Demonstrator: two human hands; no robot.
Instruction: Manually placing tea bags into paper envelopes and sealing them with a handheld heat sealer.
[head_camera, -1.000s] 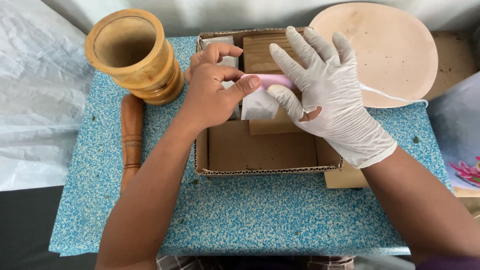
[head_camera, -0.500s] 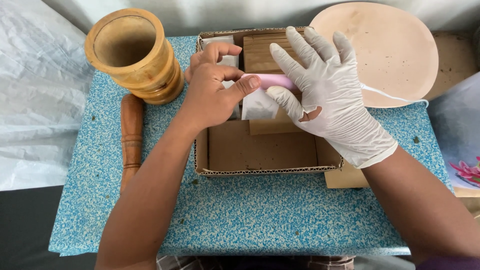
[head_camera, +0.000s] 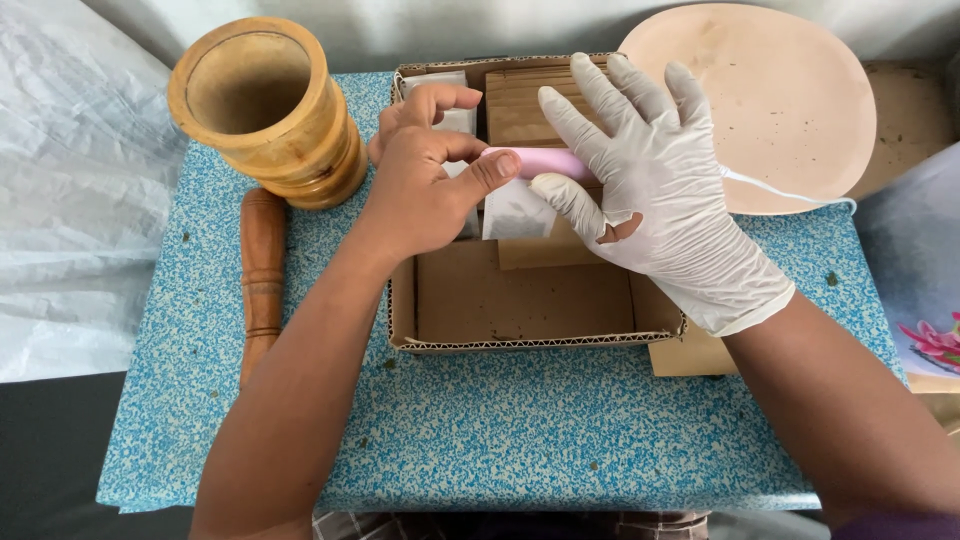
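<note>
Risk: the pink bar (head_camera: 540, 160) may slip from the pinch and drop into the cardboard box (head_camera: 520, 300), since only fingertips seem to hold it.
Cause: the glove (head_camera: 690, 240) is torn near the thumb, so grip there looks poor.
Left hand (head_camera: 425, 185): bare, thumb and fingers pinching the bar's left end.
Right hand (head_camera: 650, 190): gloved, fingers spread, thumb under the bar's right end.
Bar: held level between both hands, above the box, over a white packet (head_camera: 515, 212).
Nearby: wooden mortar (head_camera: 265, 110), pestle (head_camera: 262, 275).

single head-mounted view, looking steeply down from the near edge of the blue speckled table (head_camera: 560, 440), close range; far edge at frame top.
</note>
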